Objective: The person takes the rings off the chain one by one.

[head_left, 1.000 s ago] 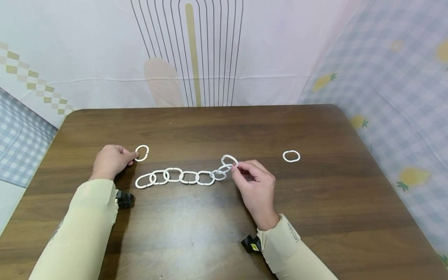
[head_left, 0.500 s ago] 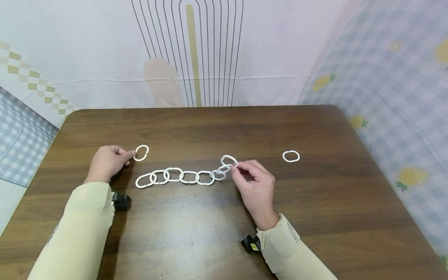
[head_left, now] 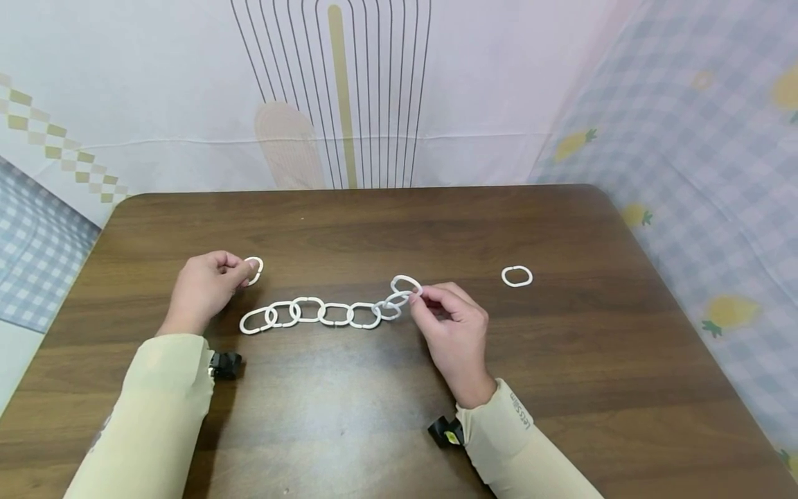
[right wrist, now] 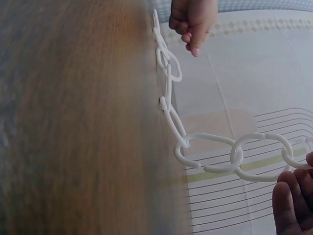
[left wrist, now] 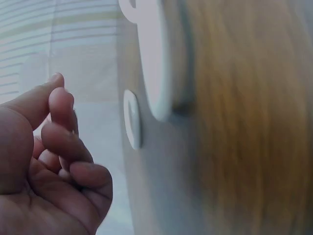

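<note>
A white plastic chain [head_left: 308, 299] of several oval links stretches across the brown table. At its raised right end, my right hand [head_left: 458, 329] pinches a link between thumb and index finger, and another link stands up beside the fingertips. Some links lift off the table in the right wrist view, where the right hand [right wrist: 293, 196] is cut by the frame edge. Over a loose white link [head_left: 261, 270] hovers my left hand [head_left: 208, 284], partly covering it. In the left wrist view that link [left wrist: 136, 127] lies flat, apart from the loosely curled fingers.
Another loose white link [head_left: 517, 285] lies on the table [head_left: 592, 346], right of the right hand. Patterned cloth hangs behind the table and along its sides. A small black camera [head_left: 226, 365] sits on the left wrist, another [head_left: 445, 432] on the right.
My left hand first drew slightly away from the loose link, then came up and to the right over it. The right hand and the chain have stayed in place.
</note>
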Motion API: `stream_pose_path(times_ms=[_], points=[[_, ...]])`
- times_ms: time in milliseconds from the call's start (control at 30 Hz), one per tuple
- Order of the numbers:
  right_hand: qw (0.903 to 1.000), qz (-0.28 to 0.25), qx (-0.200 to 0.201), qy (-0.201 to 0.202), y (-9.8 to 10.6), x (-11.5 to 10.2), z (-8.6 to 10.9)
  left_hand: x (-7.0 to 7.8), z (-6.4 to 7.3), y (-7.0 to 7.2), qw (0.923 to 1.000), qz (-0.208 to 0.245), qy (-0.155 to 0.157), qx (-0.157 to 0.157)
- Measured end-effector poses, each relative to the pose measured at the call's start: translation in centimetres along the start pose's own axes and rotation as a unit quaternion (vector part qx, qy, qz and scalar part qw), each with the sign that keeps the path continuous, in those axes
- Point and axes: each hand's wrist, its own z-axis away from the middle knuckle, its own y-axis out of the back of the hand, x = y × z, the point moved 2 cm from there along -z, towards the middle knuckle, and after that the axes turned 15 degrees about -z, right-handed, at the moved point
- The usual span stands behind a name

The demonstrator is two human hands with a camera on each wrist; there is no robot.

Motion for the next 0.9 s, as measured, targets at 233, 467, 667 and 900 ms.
stream_pose_path(times_ms=[233,467,667,900], points=[[1.0,-0.001,0.001,-0.005,-0.1,-0.2,0.0,1.6,0.6,0.2,0.9983,0.05,-0.026,0.016],[0.9999,0.011,0.007,-0.007,-0.2,-0.3,0.0,3.1,1.1,-0.3,0.9958,0.061,-0.063,0.026],[0.9999,0.01,0.004,-0.014,-0.2,-0.4,0.0,4.6,1.6,-1.2,0.991,0.085,-0.098,0.035],[1.0,0.001,-0.008,-0.005,-0.1,-0.7,-0.1,6.3,2.1,-2.3,0.9827,0.12,-0.14,0.018]])
